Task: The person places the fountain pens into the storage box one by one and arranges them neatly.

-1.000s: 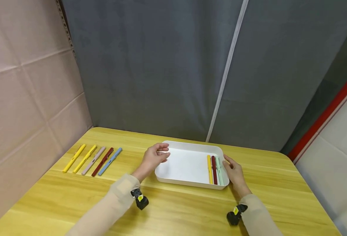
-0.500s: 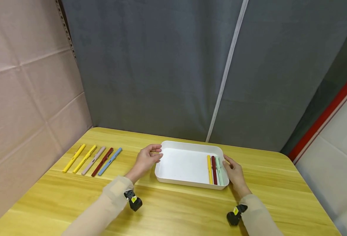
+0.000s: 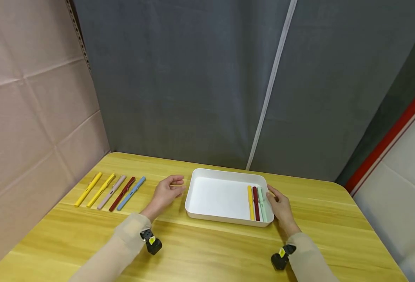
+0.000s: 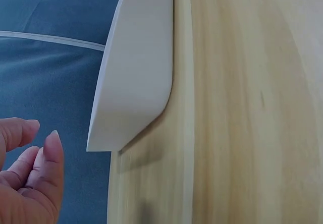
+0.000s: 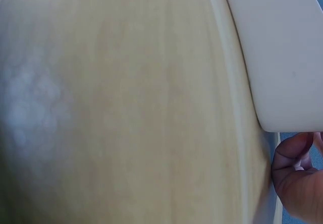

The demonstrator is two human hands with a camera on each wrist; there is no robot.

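Observation:
A white rectangular tray (image 3: 214,196) lies on the table. Along its right end sit a yellow pen (image 3: 250,203), a dark red pen (image 3: 256,203) and a mint green pen (image 3: 262,204), side by side. My right hand (image 3: 281,209) touches the tray's right end from outside; the right wrist view shows its thumb (image 5: 295,148) bent against the wall. My left hand (image 3: 165,194) hovers left of the tray, fingers loosely bent, holding nothing. Further left, a blue pen (image 3: 131,193), another dark red pen (image 3: 122,194), a pale lilac pen (image 3: 111,192) and two yellow pens (image 3: 101,190) lie in a slanted row.
The wooden table (image 3: 207,250) carries everything. A dark grey curtain (image 3: 179,86) with a pale strip hangs behind it. A pinkish cloth wall (image 3: 34,117) stands at left, and a white panel (image 3: 401,188) with a red edge stands at right.
My left hand has moved left, from over the tray's left rim to the table beside it. My right hand, the tray and the pens have stayed in place.

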